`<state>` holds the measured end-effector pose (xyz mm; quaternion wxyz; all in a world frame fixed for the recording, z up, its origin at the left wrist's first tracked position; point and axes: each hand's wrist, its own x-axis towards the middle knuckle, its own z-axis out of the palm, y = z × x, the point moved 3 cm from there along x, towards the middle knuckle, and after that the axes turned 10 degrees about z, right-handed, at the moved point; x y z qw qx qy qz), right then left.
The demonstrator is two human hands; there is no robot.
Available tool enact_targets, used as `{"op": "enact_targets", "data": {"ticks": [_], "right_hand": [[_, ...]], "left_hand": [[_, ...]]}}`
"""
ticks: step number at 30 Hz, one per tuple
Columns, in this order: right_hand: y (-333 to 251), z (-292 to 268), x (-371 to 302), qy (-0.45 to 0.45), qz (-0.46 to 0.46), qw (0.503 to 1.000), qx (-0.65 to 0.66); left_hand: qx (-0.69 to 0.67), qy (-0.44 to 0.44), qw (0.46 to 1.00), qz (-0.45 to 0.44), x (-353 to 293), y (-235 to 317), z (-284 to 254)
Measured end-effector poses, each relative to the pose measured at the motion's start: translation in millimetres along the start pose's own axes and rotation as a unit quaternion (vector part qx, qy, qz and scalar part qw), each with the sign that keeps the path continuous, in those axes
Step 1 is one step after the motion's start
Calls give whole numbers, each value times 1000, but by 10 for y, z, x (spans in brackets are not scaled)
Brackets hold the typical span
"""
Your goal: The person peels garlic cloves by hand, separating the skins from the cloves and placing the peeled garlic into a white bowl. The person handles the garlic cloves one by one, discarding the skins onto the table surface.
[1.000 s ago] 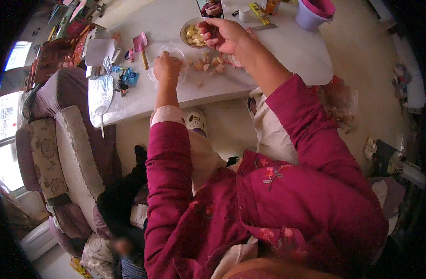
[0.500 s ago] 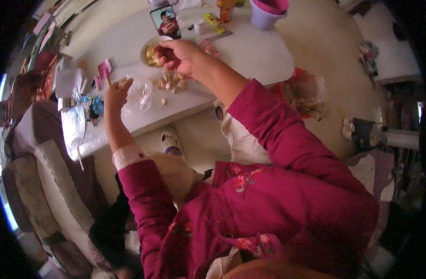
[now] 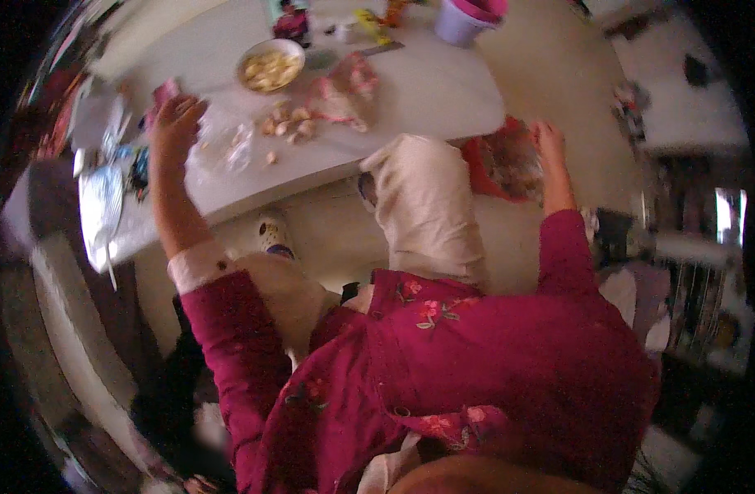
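Observation:
My left hand [image 3: 177, 122] is above the table's left side, fingers curled together; what they hold, if anything, is hidden. A crumpled clear plastic bag [image 3: 229, 152] lies just beside it. Toward the table's middle sit several unpeeled garlic cloves [image 3: 288, 122], with one stray clove [image 3: 271, 157] nearer the edge. Behind them stands a bowl [image 3: 247, 81] full of pale peeled cloves. Off the table's right end, my right hand [image 3: 548, 142] hangs over a red container [image 3: 486, 169] lined with scraps; its fingers are bent together, and I cannot make out anything between them.
A pinkish-red mesh bag [image 3: 344, 95] rests right of the cloves. Farther back are a propped phone [image 3: 290, 23], a yellow tool [image 3: 372, 26] and a purple bucket [image 3: 461, 23]. A silvery fan-shaped thing [image 3: 102, 202] overhangs the left edge of the white table [image 3: 443, 99].
My right hand has swung from the bowl out to the right, over the red container, uncovering the bowl and mesh bag. My left hand has shifted slightly left and up.

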<state>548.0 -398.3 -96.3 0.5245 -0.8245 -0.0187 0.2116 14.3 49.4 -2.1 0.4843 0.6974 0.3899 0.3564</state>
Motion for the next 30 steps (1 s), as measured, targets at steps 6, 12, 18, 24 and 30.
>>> {"op": "enact_targets", "data": {"ticks": [6,12,18,24,30], "right_hand": [[166,-226,1031,153,-107,775,-604],[-1263,871,155,61,-318,886,-331],[-1773,2658,-1384,-398,-214,885,-114],[-1331,3991,-1797,-469,-30,867,-168],[-860,4552,-1448,-435,44,886,-157]], "left_hand": [[3,47,999,-12,-80,-100,-74],[132,18,991,9,-76,-83,-42],[166,3,986,24,-19,-154,-48],[186,4,982,38,13,46,41],[167,-10,986,4,-22,103,63]]}}
